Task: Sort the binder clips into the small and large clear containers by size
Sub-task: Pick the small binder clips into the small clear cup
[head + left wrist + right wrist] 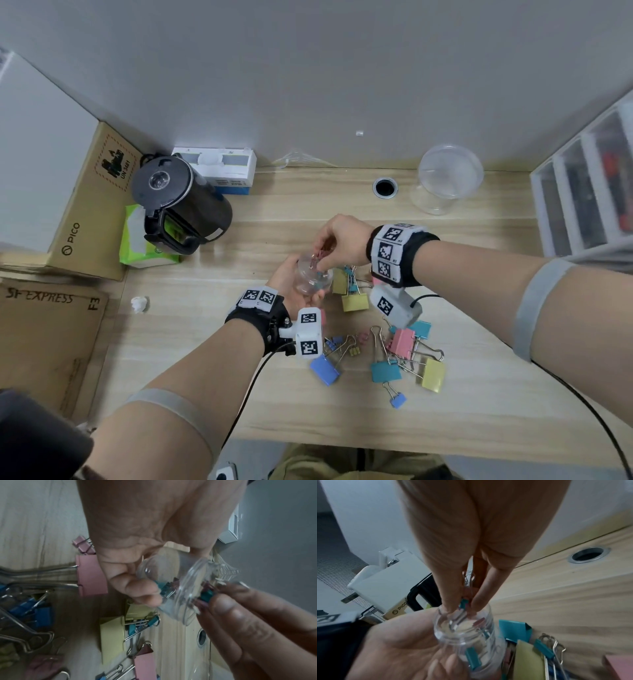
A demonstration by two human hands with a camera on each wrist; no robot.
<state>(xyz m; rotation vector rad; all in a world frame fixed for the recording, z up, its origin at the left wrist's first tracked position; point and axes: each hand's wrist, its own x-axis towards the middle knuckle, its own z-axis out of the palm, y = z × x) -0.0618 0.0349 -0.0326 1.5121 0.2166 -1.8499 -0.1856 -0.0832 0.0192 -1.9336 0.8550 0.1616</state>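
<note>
The small clear container [313, 277] lies cradled in the left hand [291, 287] above the surface [479, 411], tilted with its mouth toward the right hand [337, 245], which sits just beyond and above it. Right fingertips [475, 607] pinch small binder clips [464, 602] at the rim, teal and pink, loops pointing up; letting go should drop them in. Left fingers curl around the jar. The large clear container [448, 181] stands far right, well apart.
</note>
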